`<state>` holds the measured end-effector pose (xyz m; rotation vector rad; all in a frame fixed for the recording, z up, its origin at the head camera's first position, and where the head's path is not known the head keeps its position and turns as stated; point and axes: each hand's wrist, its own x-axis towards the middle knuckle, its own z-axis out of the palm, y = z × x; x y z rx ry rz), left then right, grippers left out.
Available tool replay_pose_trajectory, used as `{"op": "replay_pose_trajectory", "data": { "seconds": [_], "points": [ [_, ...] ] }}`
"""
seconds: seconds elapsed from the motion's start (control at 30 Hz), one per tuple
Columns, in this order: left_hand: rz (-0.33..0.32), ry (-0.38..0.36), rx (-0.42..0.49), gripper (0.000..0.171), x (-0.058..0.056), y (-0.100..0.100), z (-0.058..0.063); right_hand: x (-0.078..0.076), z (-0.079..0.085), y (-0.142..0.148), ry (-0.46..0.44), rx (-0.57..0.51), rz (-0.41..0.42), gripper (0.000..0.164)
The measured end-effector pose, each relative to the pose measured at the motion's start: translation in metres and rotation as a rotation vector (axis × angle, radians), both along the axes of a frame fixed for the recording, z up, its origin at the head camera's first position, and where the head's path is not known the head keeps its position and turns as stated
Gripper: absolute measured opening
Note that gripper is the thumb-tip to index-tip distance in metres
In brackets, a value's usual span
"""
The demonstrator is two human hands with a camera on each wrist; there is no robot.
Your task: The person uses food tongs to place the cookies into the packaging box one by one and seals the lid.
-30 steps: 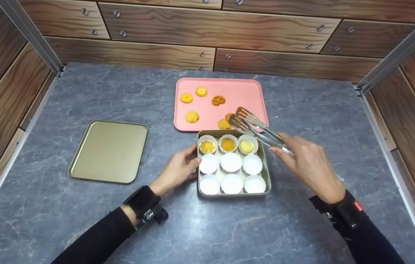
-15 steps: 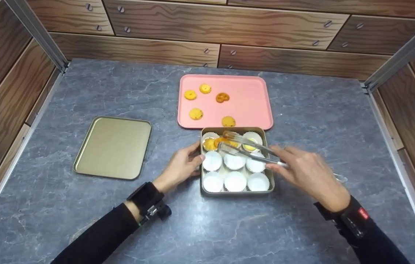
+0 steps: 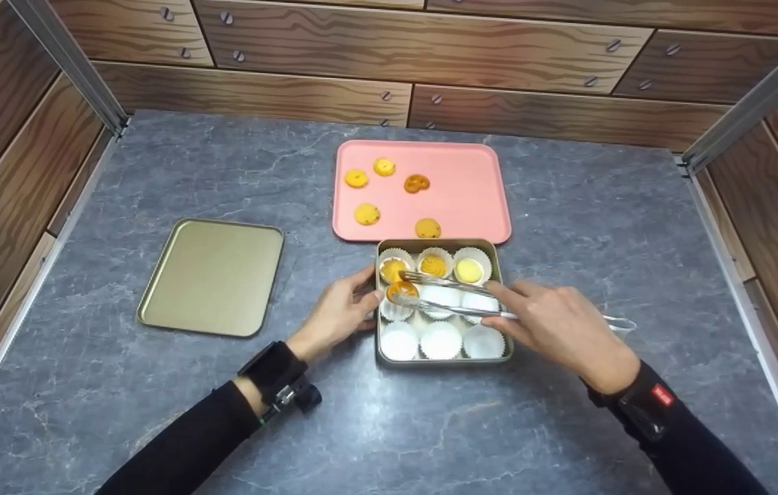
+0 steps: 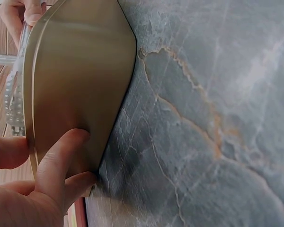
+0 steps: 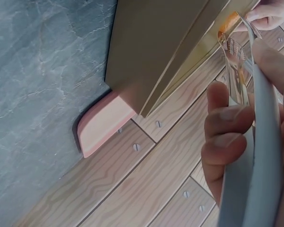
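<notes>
Grey marbled worktop (image 3: pixel 361 433) here, white-veined and shiny under the light, boxed in by wood-plank panels (image 3: pixel 423 55) printed with screw heads, metal posts at the corners. And centre stage, the gold-toned tin (image 3: pixel 445 363), three rows of white paper cups (image 3: pixel 440 342), the far row filled with yellow and golden treats! The right hand (image 3: pixel 561 330) wraps round the metal tongs (image 5: pixel 267 156), and between their tips, a glossy orange biscuit (image 3: pixel 403 291), over the left cup of the middle row; whether it touches the paper, can't tell. The left hand (image 3: pixel 341 311) grips the tin's side, thumb at the rim. Lettering? A red tag (image 3: pixel 662 394) on the right wristband, too small to read.
</notes>
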<state>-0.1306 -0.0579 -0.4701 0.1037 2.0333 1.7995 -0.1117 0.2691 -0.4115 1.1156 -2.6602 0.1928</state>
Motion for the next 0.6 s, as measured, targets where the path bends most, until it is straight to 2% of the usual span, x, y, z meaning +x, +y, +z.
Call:
{"op": "replay_pose_trajectory", "data": {
  "seconds": [0.2,0.6],
  "points": [
    [0.0,0.002,-0.002,0.065,-0.001,0.0,0.0,-0.004,-0.005,-0.008,0.009,0.048,0.015,0.049],
    [0.009,0.007,0.034,0.065,0.0,0.0,0.0,-0.006,-0.01,-0.013,-0.046,0.055,0.001,0.049]
  ]
}}
